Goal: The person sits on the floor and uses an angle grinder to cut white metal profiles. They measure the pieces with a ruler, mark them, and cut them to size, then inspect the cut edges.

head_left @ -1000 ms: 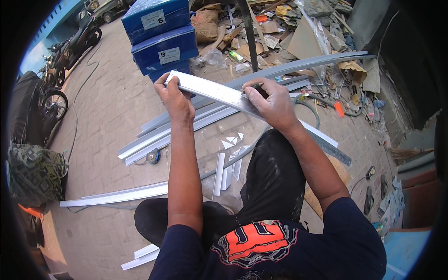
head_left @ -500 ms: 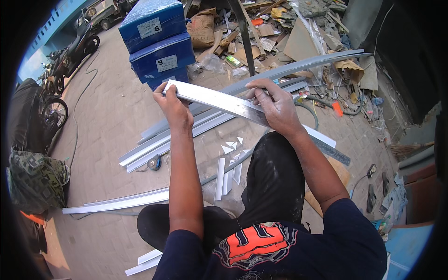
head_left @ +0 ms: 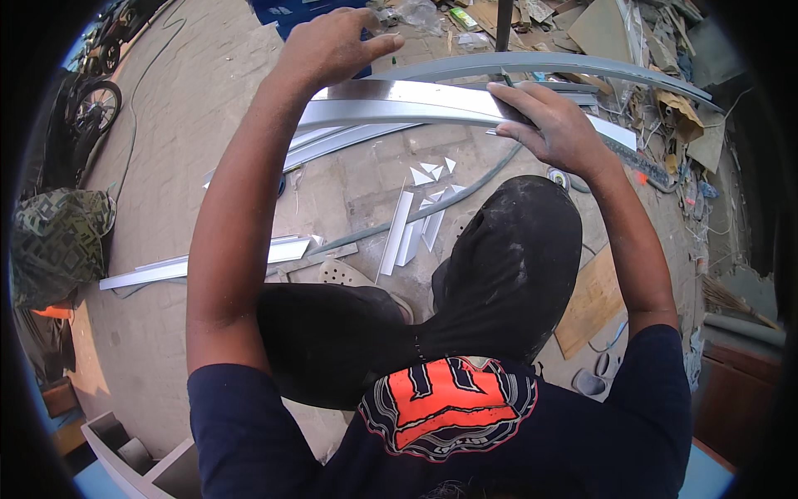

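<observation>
Left hand [head_left: 328, 50] is resting open-fingered over the silver metal strip [head_left: 416, 104]; right hand [head_left: 553, 125] is gripping it, above cut offcuts [head_left: 420, 224] on the floor.

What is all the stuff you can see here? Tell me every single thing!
Metal strip: one, silver, held across between both hands.
Long metal profiles: several, grey, on the paving beyond the strip.
Metal offcuts: several, white, strips and small triangles on the paving before the knee.
Metal rail: one, pale, on the paving at left.
Camouflage bag: one, green, far left.
Wheel: one, black, upper left.
Scrap pile: cardboard and debris, brown and grey, upper right.
Wooden board: one, tan, on the ground at right.
Left hand: on the strip's left end, fingers spread.
Right hand: gripping the strip's right part.
</observation>
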`<state>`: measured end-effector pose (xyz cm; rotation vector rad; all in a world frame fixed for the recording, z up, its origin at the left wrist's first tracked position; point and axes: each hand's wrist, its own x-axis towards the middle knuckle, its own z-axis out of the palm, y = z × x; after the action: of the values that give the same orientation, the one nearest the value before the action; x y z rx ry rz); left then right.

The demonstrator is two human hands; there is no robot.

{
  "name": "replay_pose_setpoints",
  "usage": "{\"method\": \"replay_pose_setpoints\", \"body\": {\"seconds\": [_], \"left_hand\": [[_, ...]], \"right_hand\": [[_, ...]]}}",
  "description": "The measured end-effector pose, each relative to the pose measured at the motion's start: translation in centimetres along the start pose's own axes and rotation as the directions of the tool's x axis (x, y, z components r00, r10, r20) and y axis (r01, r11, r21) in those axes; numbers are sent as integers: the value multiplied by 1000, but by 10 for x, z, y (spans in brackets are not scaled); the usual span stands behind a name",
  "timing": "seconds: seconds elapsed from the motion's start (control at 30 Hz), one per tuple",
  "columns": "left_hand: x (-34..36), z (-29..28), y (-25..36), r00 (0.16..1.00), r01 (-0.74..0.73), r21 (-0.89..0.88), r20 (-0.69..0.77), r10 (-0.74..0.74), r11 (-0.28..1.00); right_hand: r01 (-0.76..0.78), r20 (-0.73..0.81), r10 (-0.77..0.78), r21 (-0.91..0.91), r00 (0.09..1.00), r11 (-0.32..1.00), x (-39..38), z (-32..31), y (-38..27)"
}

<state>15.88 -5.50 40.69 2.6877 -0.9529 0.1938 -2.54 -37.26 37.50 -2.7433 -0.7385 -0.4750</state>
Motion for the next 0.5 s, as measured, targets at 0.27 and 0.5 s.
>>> {"method": "replay_pose_setpoints", "body": {"seconds": [0.27, 0.5], "left_hand": [[-132, 113, -65, 350, 681, -339, 929, 118, 649], [-164, 159, -116, 646, 303, 124, 703, -299, 945]], "right_hand": [[-152, 508, -81, 401, 857, 904, 46, 158, 27], [-217, 220, 186, 125, 958, 968, -18, 242, 114]]}}
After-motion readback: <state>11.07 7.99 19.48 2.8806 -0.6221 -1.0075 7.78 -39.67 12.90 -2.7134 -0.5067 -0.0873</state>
